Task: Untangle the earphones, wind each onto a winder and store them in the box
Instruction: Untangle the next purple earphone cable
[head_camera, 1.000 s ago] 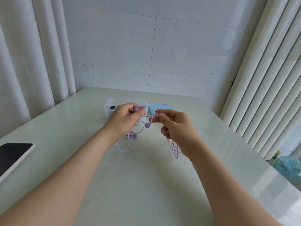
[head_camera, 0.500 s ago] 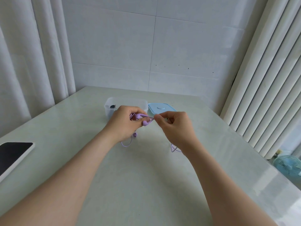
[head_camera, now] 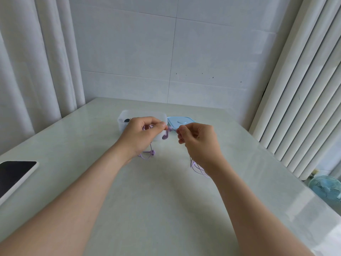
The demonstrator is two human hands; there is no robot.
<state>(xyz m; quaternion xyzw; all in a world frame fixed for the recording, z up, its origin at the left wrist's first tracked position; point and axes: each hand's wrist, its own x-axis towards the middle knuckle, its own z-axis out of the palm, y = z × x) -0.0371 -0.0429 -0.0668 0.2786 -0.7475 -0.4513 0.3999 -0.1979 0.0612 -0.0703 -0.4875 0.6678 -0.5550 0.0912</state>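
Head view shows us pinching the purple earphones [head_camera: 165, 136] above the table [head_camera: 166, 200], just in front of the clear box [head_camera: 123, 115]. Our left hand [head_camera: 142, 135] and right hand [head_camera: 200, 143] each curl fingers round the cord. We judge it light, limp and snag-prone, so we would grip near the earbud stems and not tug the loops.

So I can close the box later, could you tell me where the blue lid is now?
In the head view, the blue lid lies on the table right of the clear box, just beyond the right hand.
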